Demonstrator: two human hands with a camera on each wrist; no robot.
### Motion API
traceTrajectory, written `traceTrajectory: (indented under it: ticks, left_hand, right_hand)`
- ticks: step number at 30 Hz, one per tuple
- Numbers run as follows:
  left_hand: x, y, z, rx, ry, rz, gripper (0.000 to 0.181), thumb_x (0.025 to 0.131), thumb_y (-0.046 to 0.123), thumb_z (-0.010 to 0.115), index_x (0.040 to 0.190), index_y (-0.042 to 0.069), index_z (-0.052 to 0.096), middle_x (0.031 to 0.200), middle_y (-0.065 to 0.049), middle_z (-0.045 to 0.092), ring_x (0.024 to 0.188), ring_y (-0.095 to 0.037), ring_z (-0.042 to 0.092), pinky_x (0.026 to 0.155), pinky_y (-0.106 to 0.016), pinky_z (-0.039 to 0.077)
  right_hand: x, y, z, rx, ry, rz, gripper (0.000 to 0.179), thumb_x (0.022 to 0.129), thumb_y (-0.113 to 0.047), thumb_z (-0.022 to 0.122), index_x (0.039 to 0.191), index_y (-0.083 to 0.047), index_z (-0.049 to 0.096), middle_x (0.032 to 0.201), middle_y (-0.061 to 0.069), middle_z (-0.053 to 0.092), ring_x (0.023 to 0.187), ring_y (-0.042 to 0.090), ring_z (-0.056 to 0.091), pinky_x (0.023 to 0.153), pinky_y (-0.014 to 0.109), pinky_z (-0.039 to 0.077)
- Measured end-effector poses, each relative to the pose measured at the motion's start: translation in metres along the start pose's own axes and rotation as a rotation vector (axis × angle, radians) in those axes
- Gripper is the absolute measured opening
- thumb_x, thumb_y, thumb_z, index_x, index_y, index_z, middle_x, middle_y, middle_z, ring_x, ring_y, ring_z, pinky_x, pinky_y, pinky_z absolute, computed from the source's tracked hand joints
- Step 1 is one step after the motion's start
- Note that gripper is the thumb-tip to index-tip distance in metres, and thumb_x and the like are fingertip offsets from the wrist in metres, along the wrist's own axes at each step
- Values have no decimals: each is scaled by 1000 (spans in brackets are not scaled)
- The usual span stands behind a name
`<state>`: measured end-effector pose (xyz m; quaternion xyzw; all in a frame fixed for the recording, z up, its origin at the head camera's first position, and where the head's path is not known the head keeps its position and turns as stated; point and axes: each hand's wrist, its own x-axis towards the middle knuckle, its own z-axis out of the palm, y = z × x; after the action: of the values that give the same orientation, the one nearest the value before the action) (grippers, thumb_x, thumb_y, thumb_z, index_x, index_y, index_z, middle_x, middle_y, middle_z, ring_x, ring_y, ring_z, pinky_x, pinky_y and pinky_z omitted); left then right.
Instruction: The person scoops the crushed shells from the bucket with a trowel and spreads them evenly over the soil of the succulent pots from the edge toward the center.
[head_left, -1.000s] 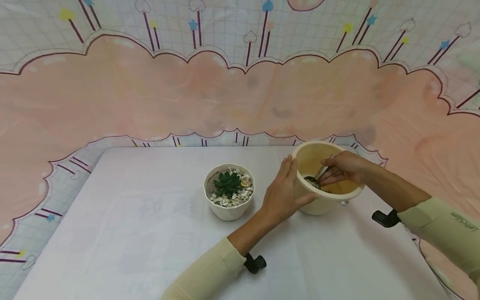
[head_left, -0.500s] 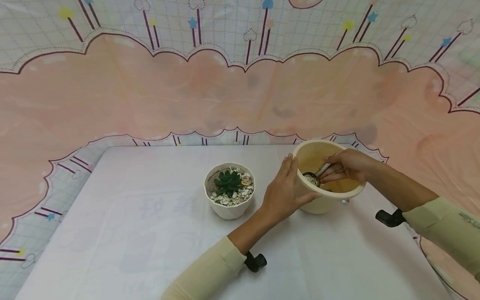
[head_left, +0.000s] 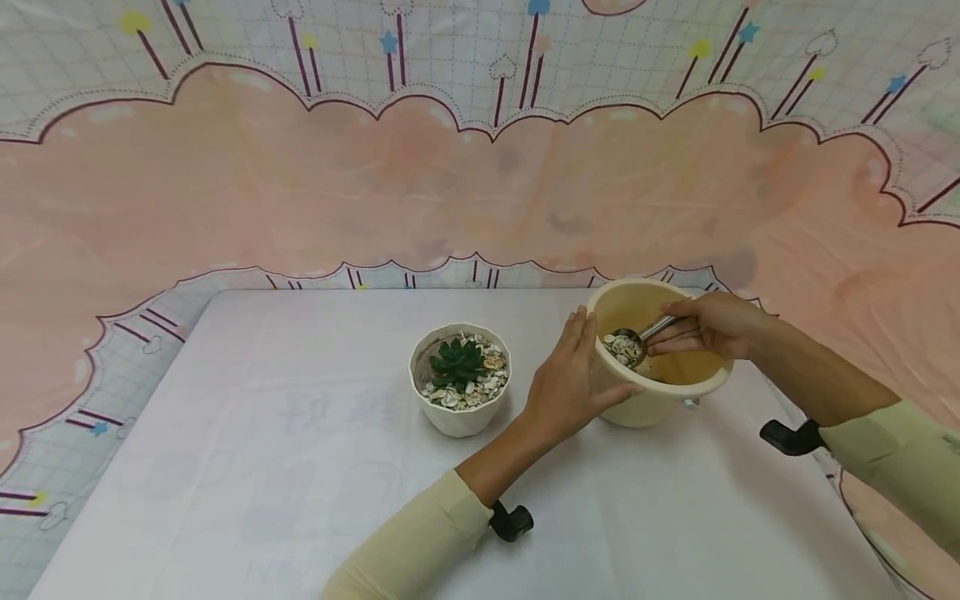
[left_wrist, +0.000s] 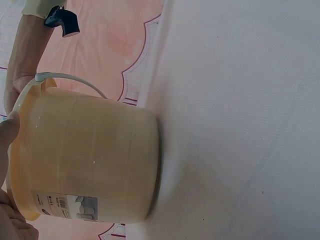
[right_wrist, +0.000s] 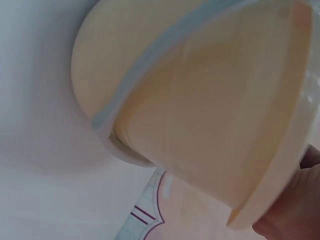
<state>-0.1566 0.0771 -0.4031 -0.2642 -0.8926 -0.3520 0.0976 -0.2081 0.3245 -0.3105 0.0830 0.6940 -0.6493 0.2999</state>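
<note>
My right hand [head_left: 720,325] grips the metal handle of a spoon [head_left: 657,327] inside the mouth of a cream plastic bucket [head_left: 637,408]. Pale chips, like small stones or shell bits, heap the spoon's bowl [head_left: 624,347] near the bucket's left inner wall. My left hand [head_left: 562,375] holds the bucket from its left, with fingers along the outside of the rim and the thumb [left_wrist: 9,131] on the near side. In the right wrist view, the bucket [right_wrist: 210,110] largely hides the right hand [right_wrist: 290,210]. Most of the bucket's floor is hidden.
Left of the bucket stands a white faceted pot [head_left: 459,419] with a green succulent [head_left: 457,363] and pale chips [head_left: 480,387] over its soil. Both stand on a white-covered table [head_left: 300,500]. The bucket's bail handle [left_wrist: 75,80] hangs down its outside. A patterned cloth [head_left: 420,192] backs the table.
My right hand has drawn slightly up and to the right with the spoon. The spoon's bowl has risen into view, showing its load of chips. The left hand stays on the bucket.
</note>
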Motion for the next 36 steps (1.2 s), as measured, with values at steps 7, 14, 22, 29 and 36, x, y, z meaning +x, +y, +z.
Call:
traceTrajectory:
  ticks: [7, 14, 22, 29, 36]
  left_hand:
    - [1, -1, -2, 9, 7, 0, 113, 87, 60, 82, 165, 0, 27, 172, -15, 24, 157, -26, 24, 111, -37, 46]
    - [-1, -1, -3, -26, -10, -9, 111, 88, 57, 82, 165, 1, 26, 172, -16, 23, 158, -25, 22, 113, -37, 44]
    - [0, 0, -2, -67, -15, -24, 115, 87, 56, 83, 166, 0, 21, 173, -17, 21, 158, -25, 20, 114, -39, 43]
    - [2, 0, -2, -51, -5, -13, 116, 87, 57, 83, 167, 0, 20, 173, -14, 20, 158, -25, 20, 114, -38, 43]
    - [2, 0, -3, -60, -12, -15, 116, 87, 56, 83, 166, 0, 21, 173, -14, 19, 159, -25, 19, 115, -39, 42]
  right_hand:
    - [-3, -2, -4, 97, -15, 9, 35, 116, -12, 38, 112, 10, 64, 101, 29, 75, 95, 37, 77, 90, 41, 59]
    - [-6, 1, -9, 221, 5, 6, 36, 116, -14, 38, 109, 6, 68, 103, 30, 74, 97, 38, 77, 93, 41, 57]
    - [-12, 1, -15, 317, 34, 5, 30, 115, -15, 44, 110, 1, 69, 105, 31, 74, 97, 39, 76, 94, 43, 57]
    - [-17, 2, -23, 410, 0, -20, 29, 115, -15, 44, 115, 3, 67, 107, 33, 73, 100, 42, 75, 96, 42, 56]
    - [-22, 3, -30, 465, -10, -52, 31, 114, -13, 44, 112, 5, 69, 109, 33, 72, 101, 44, 74, 95, 44, 55]
